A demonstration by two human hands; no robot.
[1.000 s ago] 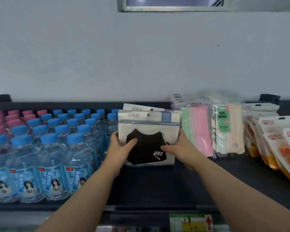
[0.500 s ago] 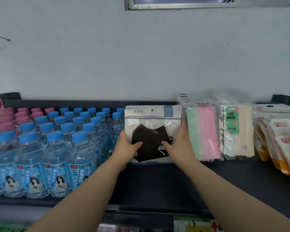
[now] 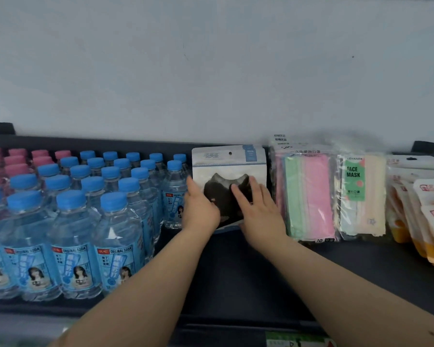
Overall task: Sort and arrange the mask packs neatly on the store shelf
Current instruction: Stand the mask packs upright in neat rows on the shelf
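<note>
A white pack with a black mask (image 3: 229, 169) stands upright at the back of the dark shelf (image 3: 238, 274), between the bottles and the coloured mask packs. My left hand (image 3: 200, 210) holds its left edge, thumb on the front. The fingers of my right hand (image 3: 258, 211) lie flat and straight against the pack's front, over the black mask. Right of it stand a pack of green and pink masks (image 3: 308, 196) and a pack labelled FACE MASK (image 3: 361, 194). Both hands hide the pack's lower part.
Rows of blue-capped soda bottles (image 3: 85, 221) fill the shelf's left side, with pink-capped ones (image 3: 18, 161) at the far left. White and orange pouches (image 3: 421, 211) lean at the far right. A pale wall (image 3: 211, 71) rises behind the shelf.
The black mask pack has gone back toward the wall and stands straighter. My right hand has shifted from the pack's right edge onto its front, fingers flat.
</note>
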